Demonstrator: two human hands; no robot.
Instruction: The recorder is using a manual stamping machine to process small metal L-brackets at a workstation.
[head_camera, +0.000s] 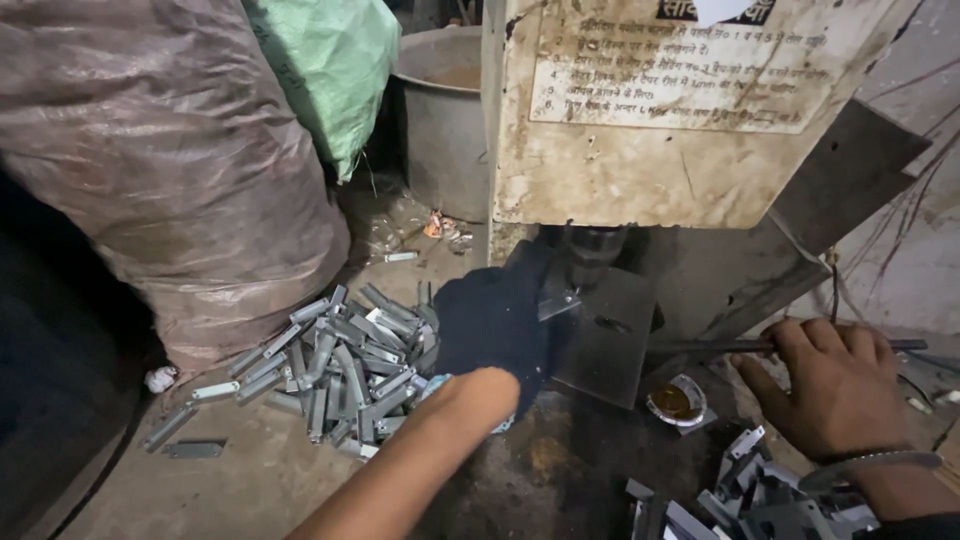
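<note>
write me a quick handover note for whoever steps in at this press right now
Left hand, in a dark glove, holds a small metal piece on the press plate under the ram.
Right hand, bare, grips the thin lever rod.
Pile of metal strips lies left of the plate; another heap sits bottom right, below the right hand.
Which pile is finished cannot be told.
</note>
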